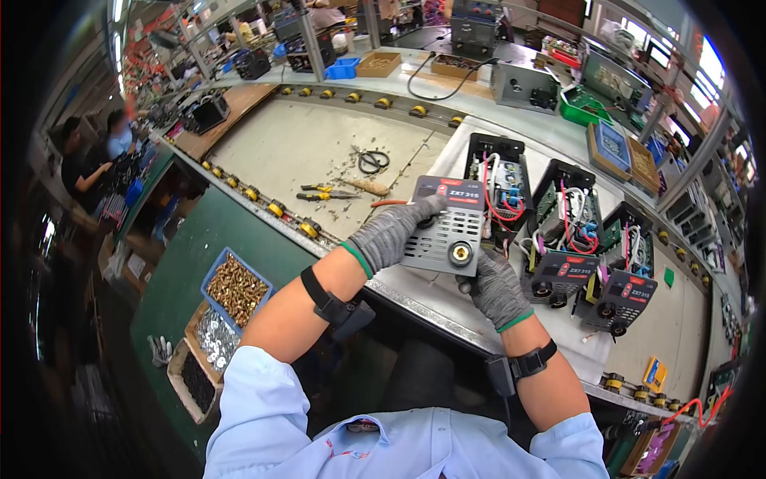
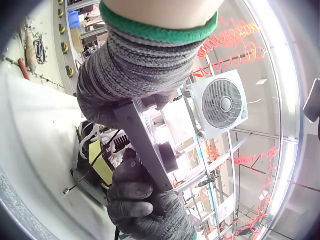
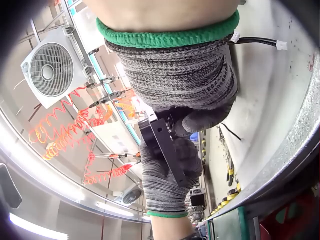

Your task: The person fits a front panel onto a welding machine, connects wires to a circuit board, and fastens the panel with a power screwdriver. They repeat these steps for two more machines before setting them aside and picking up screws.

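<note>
Both gloved hands, left (image 1: 391, 231) and right (image 1: 496, 287), grip one panel (image 1: 447, 231) over a pale tabletop (image 1: 415, 283); three open units (image 1: 499, 180) beside it, factory benches around.

The front panel (image 1: 447, 230) was grey with a black top band and red label. Both gloves, on the left hand (image 1: 388, 233) and the right hand (image 1: 496, 289), were speckled grey knit with green cuffs. The pliers (image 1: 325, 192) had yellow-and-black handles, and the sleeves (image 1: 263, 407) were pale blue.

Brightly and evenly lit from long white ceiling light strips (image 2: 295, 100), glaring in both wrist views. Soft, faint shadows only. Heavily fisheye-warped, with black vignetted corners. Blurred at the edges; close grey knitted gloves (image 3: 175, 75) slightly soft.
</note>
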### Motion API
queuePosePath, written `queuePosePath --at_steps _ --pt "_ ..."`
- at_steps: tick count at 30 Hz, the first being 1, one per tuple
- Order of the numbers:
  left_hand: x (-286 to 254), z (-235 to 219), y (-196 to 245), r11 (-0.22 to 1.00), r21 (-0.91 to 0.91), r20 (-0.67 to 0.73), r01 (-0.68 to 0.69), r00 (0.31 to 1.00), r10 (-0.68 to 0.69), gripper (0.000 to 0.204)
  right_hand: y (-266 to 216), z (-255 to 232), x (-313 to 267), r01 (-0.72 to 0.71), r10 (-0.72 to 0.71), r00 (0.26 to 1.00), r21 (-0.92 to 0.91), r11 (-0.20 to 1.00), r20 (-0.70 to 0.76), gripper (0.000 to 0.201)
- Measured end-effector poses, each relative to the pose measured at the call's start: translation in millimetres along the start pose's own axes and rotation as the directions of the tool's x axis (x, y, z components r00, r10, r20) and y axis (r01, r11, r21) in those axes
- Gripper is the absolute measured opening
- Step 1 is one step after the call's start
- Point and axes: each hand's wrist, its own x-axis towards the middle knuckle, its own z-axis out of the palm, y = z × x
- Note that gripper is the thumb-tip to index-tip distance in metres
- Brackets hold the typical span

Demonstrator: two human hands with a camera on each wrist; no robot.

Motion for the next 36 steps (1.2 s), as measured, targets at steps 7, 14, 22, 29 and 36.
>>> queuePosePath --at_steps 7,14,22,29,36 --pt "-19 19 2 0.951 0.268 -0.047 -0.153 0.984 0.171 0.049 -4 -11 -5 -0.004 -0.006 0.997 0.136 0.991 0.074 0.032" --pt "-4 15 -18 0.921 0.323 -0.049 -0.217 0.968 0.245 0.053 10 -13 -12 -0.065 0.016 0.994 0.451 0.89 0.111 0.029" --pt "-5 29 -40 0.934 0.024 0.072 -0.356 0.933 0.353 0.049 22 -1 -8 -0.023 -0.086 0.987 0.647 0.762 0.136 0.041" --pt "-9 37 -48 0.966 -0.017 -0.089 -0.258 0.963 0.256 0.045 68 -56 -1 -0.007 -0.181 0.963 0.69 0.724 0.201 0.043" --pt "-13 45 -44 0.972 -0.075 -0.085 -0.221 0.973 0.215 0.042 65 -46 4 0.14 -0.236 0.97 0.671 0.728 0.053 0.042"
